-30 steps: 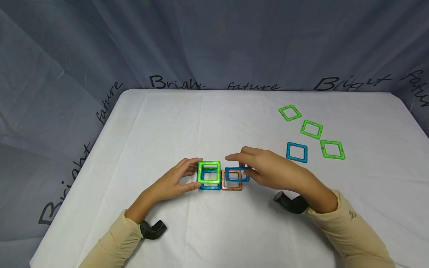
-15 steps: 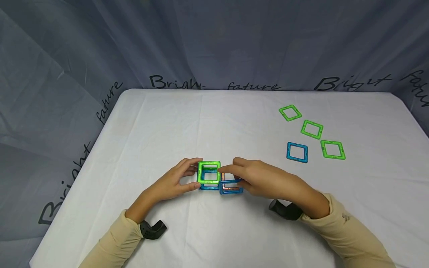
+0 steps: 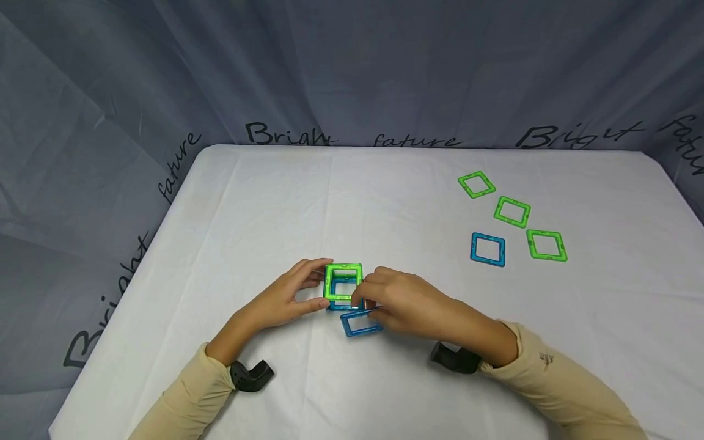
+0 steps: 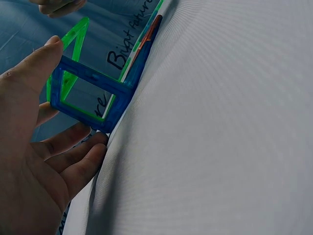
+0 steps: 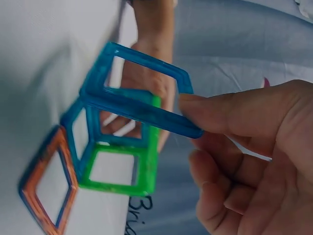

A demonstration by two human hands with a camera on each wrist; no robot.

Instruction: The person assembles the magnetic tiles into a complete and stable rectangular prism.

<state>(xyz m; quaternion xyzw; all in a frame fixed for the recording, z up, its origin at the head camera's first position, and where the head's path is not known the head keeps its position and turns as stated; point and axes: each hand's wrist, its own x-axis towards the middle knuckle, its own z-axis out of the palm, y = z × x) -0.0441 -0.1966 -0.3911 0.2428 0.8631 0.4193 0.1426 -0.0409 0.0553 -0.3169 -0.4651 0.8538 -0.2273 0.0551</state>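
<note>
My left hand [image 3: 286, 299] holds the left side of a small box of square magnetic tiles, thumb and index finger at its edges. A green tile [image 3: 343, 266] tops the box, and blue tiles [image 4: 93, 73] form its base and a side. In my right hand [image 3: 409, 302], thumb and fingers pinch a loose blue magnetic tile [image 5: 142, 110] by one end. That tile hangs tilted at the box's near side; whether they touch, I cannot tell. An orange tile [image 5: 33, 188] lies flat beside the box, covered by my right hand in the head view.
Toward the back right of the white-covered table [image 3: 264, 201] lie a blue tile [image 3: 487, 263] and green tiles [image 3: 476, 194], [image 3: 511, 223], [image 3: 546, 258]. A grey curtain [image 3: 352, 73] stands behind the table. Black wrist devices [image 3: 252, 377] sit on both forearms.
My right hand has moved left and toward me, carrying the blue tile from above the orange tile to the box's near side. My left hand and the box have stayed put.
</note>
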